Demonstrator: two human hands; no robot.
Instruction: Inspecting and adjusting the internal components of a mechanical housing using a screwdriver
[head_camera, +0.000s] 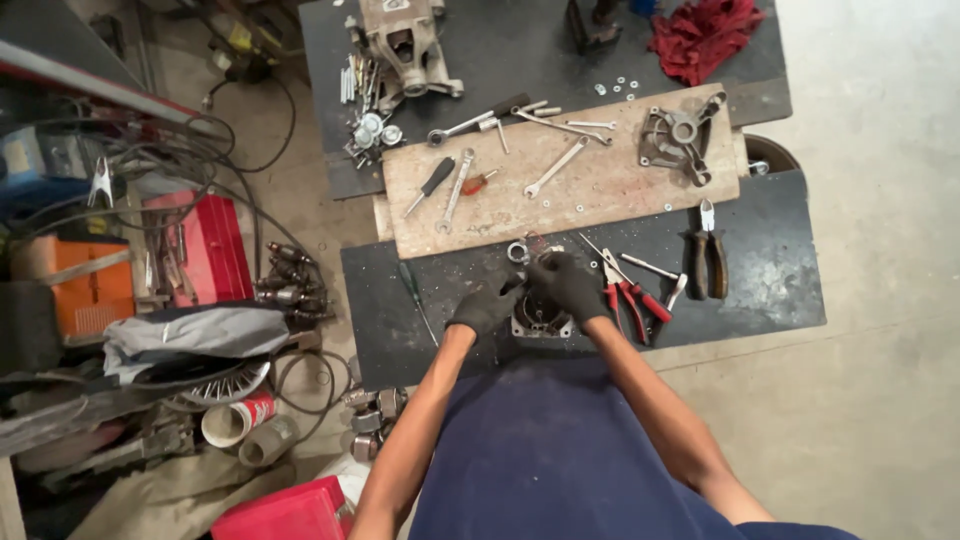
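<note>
Both my hands wear black gloves and meet over a round metal motor housing (541, 318) that stands on the dark mat (760, 270). My left hand (485, 306) grips the housing's left side. My right hand (566, 283) rests on its top, fingers closed around a small part I cannot make out. A small metal ring (517, 251) lies just beyond my hands. Red-handled pliers (630, 297) lie right beside my right wrist.
A wooden board (600, 185) behind carries wrenches, a screwdriver (428, 187) and a metal end bracket (680, 135). Black-handled pliers (706, 250) lie to the right. A motor casting (405, 50) and a red rag (703, 35) sit farther back. Toolboxes, cables and clutter crowd the floor at left.
</note>
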